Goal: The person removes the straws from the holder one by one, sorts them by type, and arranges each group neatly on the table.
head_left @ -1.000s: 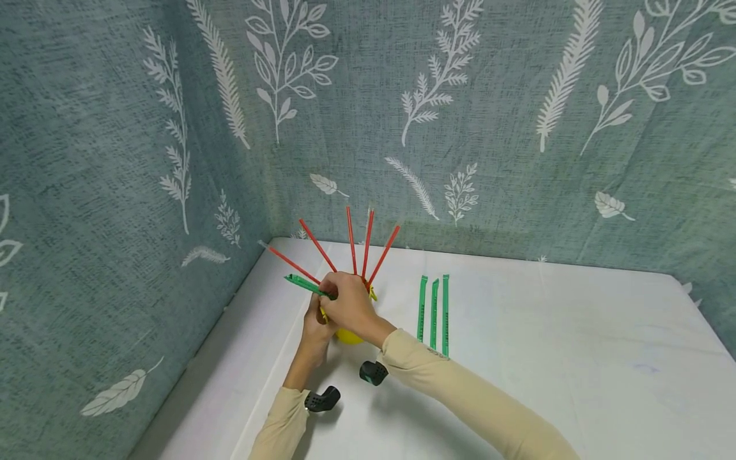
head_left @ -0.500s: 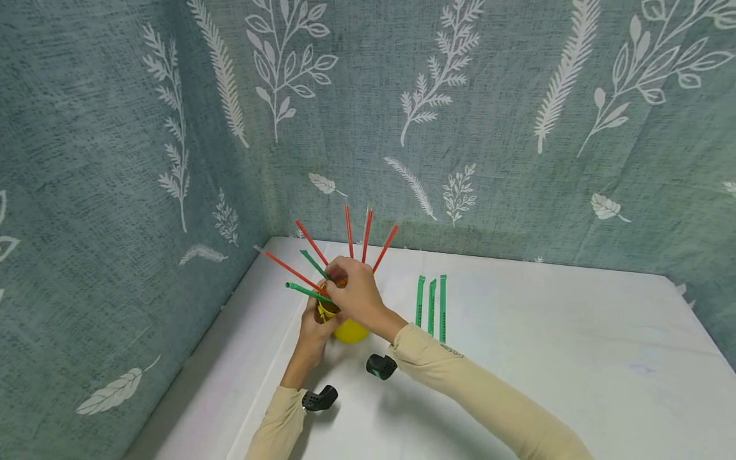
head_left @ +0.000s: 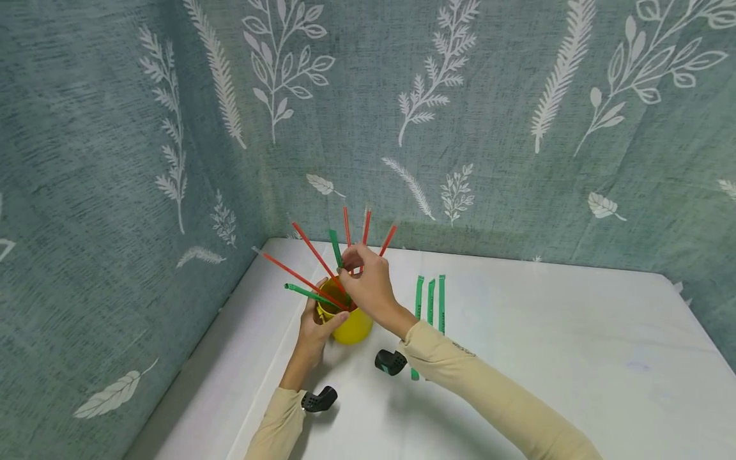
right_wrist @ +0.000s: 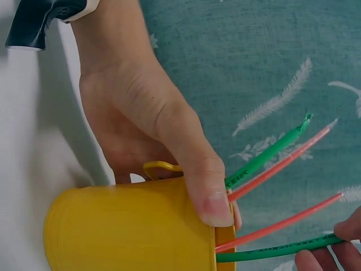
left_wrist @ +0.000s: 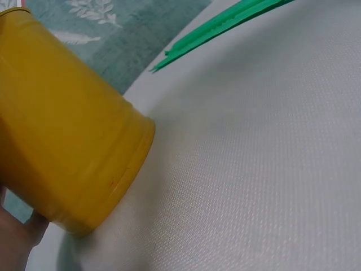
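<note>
A yellow bucket (head_left: 353, 329) stands on the white table, with several red straws (head_left: 311, 246) fanning out of its mouth. My left hand (head_left: 312, 333) grips its left side, the thumb over the rim in the right wrist view. One green-wrapped straw (right_wrist: 265, 153) leans out beside that hand. Above the mouth, my right hand (head_left: 372, 284) pinches a second green-wrapped straw (right_wrist: 282, 249) between thumb and fingers, its lower end inside the bucket. The right hand partly covers the red straws behind it, and the bottoms of the straws are hidden.
Several green-wrapped straws (head_left: 430, 300) lie side by side on the white table (head_left: 546, 351), right of the bucket, partly behind the right forearm. A patterned green-blue curtain (head_left: 489, 128) closes off the back and left. Both wrists carry black cameras (head_left: 391, 362).
The right hand has moved up and right along the bucket's mouth, bringing its green-wrapped straw from leaning left to nearly upright. The left hand keeps its hold on the bucket.
</note>
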Tool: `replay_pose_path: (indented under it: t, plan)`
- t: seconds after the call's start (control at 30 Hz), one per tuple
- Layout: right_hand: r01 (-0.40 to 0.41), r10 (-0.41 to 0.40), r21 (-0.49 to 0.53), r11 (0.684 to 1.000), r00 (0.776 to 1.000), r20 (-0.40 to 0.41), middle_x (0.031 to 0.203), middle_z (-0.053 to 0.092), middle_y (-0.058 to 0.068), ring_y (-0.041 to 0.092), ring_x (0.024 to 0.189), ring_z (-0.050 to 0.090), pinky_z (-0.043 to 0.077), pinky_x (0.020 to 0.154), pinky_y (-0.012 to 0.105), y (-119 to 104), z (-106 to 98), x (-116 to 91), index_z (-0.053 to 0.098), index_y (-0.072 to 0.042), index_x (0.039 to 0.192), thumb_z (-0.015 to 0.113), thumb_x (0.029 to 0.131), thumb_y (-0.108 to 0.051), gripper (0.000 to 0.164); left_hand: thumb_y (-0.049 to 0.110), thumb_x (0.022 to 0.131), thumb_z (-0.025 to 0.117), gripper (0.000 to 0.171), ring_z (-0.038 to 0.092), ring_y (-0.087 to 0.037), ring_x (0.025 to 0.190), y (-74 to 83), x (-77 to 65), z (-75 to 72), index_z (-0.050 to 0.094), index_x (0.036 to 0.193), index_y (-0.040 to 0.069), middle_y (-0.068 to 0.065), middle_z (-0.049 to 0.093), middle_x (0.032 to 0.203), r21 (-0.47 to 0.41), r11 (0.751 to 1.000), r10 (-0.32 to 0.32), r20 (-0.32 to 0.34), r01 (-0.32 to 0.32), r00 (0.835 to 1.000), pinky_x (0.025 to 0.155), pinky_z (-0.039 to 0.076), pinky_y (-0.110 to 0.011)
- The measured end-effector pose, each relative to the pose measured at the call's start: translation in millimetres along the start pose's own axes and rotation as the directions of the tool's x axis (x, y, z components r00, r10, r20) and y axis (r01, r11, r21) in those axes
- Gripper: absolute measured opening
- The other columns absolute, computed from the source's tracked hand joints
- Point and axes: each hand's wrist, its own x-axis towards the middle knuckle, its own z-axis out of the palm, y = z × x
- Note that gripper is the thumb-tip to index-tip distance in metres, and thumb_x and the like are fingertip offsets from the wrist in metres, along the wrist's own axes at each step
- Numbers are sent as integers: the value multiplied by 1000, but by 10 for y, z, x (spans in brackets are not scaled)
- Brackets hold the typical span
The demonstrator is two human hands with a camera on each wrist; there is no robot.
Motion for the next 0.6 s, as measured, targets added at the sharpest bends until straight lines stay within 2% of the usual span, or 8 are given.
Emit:
replay_pose_path:
  t: [0.1, 0.33, 0.6]
  plan:
    - [7, -7, 10, 1000, 1000, -12, 80, 65, 6, 14, 73, 62, 53, 64, 21, -27, -19, 9, 60, -3, 91, 66, 81, 2, 13, -3, 84, 63, 73, 47, -27, 116, -30, 17, -17, 28, 147, 7, -18, 44, 135, -7, 1000, -2, 2, 2, 1000, 94, 43, -23]
    - [17, -16, 22, 1000, 999, -33, 82, 66, 6, 14, 74, 63, 54, 65, 21, -100, -97, 20, 60, -3, 94, 67, 82, 2, 14, 1, 84, 66, 73, 46, -25, 118, -244, 74, -62, 30, 147, 16, -13, 45, 137, -18, 1000, -4, -11, 4, 1000, 96, 41, -23]
    - [60, -54, 82, 995, 996, -76, 85, 66, 11, 20, 77, 64, 56, 63, 31, -256, -196, 71, 60, 1, 95, 68, 82, 3, 16, 4, 83, 68, 73, 47, -24, 118, -276, 60, -70, 32, 146, 17, -10, 46, 136, -30, 999, 40, -13, -40, 999, 96, 41, -23]
